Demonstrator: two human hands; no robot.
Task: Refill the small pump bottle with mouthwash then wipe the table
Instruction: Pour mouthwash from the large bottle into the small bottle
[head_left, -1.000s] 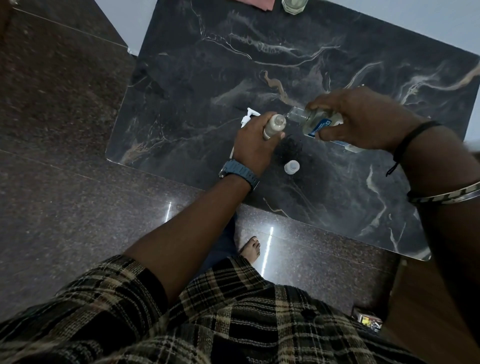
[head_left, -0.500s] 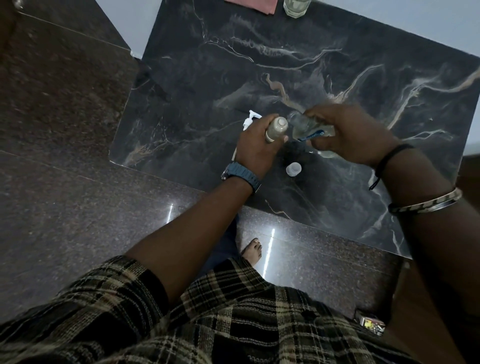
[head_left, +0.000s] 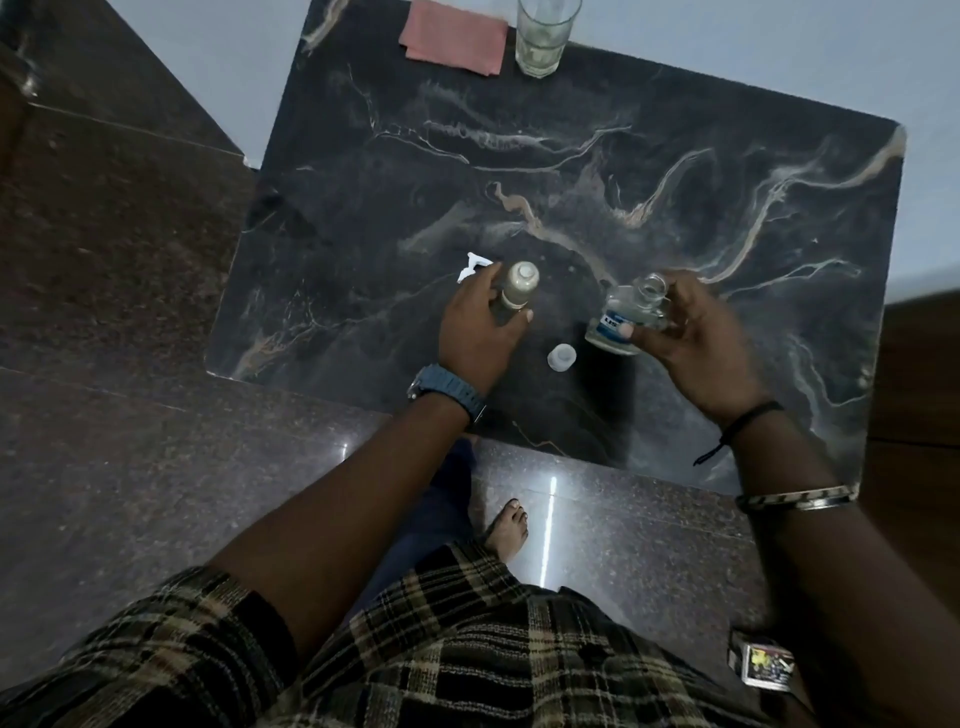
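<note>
Right-hand fingers (head_left: 688, 317) curl around the clear glass mouthwash bottle with a blue label (head_left: 626, 317), now upright and drawn away from the small frosted pump bottle (head_left: 517, 286), which left-hand fingers (head_left: 480, 288) loosely grip on the black marble table (head_left: 571, 182). Half a second ago it was tipped at that neck; pouring appears over. White pump head (head_left: 474, 265), white cap (head_left: 561, 357) and pink cloth (head_left: 453, 37) wait.

We read only the white letters "LIS" on the blue label of the clear glass mouthwash bottle (head_left: 626, 317); the right hand's fingers (head_left: 680, 332) cover the rest.
</note>
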